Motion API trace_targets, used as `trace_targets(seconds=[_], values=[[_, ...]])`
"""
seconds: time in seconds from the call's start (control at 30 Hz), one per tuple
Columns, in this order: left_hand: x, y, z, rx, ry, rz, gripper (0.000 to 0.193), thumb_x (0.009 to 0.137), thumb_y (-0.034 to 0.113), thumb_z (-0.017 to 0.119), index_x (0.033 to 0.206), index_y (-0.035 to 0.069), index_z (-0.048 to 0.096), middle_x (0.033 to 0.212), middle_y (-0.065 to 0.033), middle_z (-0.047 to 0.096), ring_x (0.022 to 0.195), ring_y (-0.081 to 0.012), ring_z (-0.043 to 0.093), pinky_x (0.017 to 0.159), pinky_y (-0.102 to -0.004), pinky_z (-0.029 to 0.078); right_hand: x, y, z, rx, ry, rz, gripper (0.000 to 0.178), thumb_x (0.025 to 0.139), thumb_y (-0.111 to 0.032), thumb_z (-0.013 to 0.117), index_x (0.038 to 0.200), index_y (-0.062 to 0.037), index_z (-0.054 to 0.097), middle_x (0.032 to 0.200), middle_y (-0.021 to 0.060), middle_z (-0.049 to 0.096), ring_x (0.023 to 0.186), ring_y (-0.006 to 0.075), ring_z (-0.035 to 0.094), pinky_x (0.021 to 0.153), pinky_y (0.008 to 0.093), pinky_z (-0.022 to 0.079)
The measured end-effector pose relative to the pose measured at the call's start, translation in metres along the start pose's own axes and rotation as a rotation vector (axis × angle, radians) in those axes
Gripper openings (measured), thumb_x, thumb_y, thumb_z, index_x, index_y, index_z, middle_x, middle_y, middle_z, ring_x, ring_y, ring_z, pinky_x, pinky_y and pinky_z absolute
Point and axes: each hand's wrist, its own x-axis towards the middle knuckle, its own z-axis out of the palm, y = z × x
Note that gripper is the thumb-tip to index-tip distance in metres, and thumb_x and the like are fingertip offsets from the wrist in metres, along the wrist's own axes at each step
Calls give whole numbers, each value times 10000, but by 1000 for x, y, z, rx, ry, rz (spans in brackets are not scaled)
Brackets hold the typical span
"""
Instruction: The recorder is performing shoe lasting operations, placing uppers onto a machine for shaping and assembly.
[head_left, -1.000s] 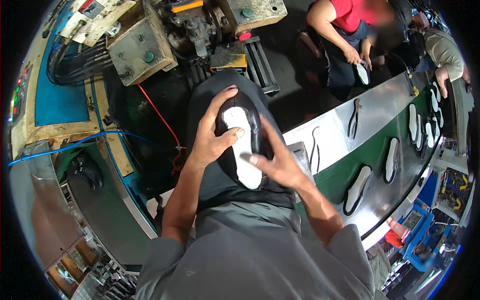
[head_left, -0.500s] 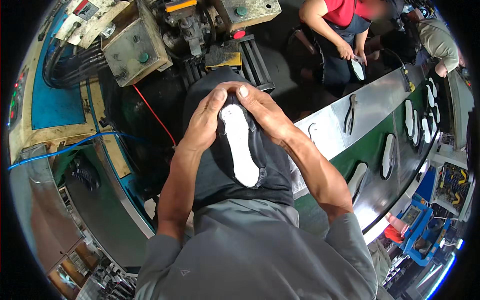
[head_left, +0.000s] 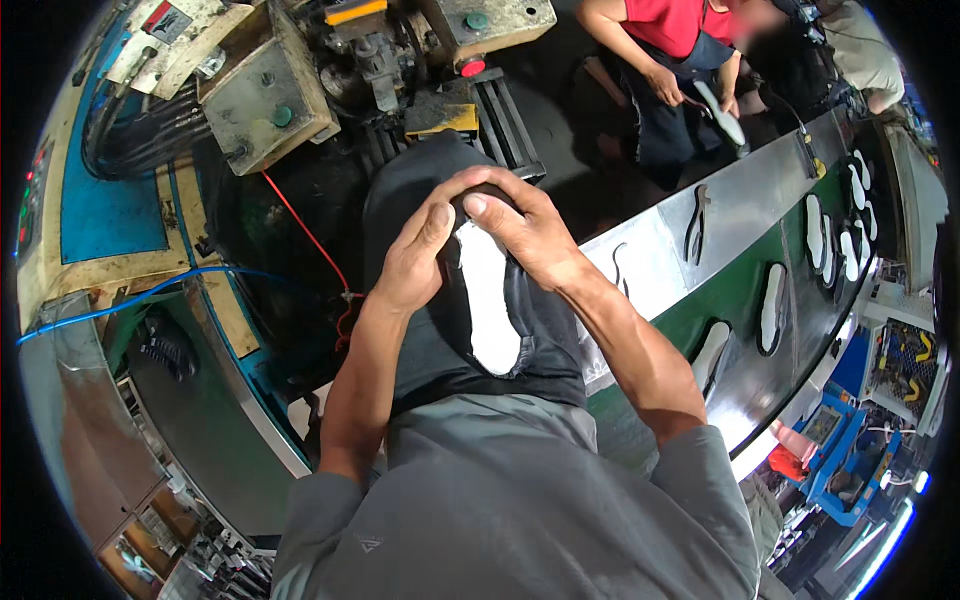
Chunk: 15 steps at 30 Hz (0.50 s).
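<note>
A black shoe upper with a white underside (head_left: 490, 300) lies bottom up across my lap, its long axis running away from me. My left hand (head_left: 415, 255) is closed round its far end from the left side, thumb bent up beside the edge. From the right, my right hand (head_left: 525, 232) grips the same end, its thumb pressed near the rim of the white part. The fingers of both hands meet over the black tip and hide most of it. The near end rests against my dark trousers by my grey shirt.
On the right, a metal ledge (head_left: 655, 245) carries pliers (head_left: 697, 222) and a thin hooked tool (head_left: 621, 270). Beyond it, several white-bottomed shoes (head_left: 773, 308) lie on a green conveyor belt (head_left: 740, 290). A co-worker (head_left: 680, 75) holds a light sole-shaped piece. Greasy machinery (head_left: 265, 110) stands ahead.
My right hand has shifted slightly, its thumb pulling back toward the tip, and the fingers wrap further over the far end. The co-worker's piece has turned and risen.
</note>
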Motion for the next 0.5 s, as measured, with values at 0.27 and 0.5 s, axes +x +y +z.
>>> trace_targets(seconds=[0.27, 0.5], values=[[-6, 5, 13, 585, 46, 206, 434, 1172, 218, 460, 1539, -5, 528, 1519, -167, 590, 1449, -289, 542, 1253, -398, 368, 2, 10, -2, -69, -24, -65, 442, 1111, -361, 659, 1383, -12, 640, 1239, 114, 707, 1190, 169, 614, 1062, 337, 486], [-3, 7, 5, 588, 8, 123, 451, 1125, 199, 532, 1531, 7, 569, 1542, -155, 592, 1472, -269, 528, 1242, -390, 382, 7, 23, -2, -5, -15, -55, 481, 1113, -407, 653, 1381, -7, 642, 1238, 116, 715, 1200, 172, 624, 1060, 328, 489]])
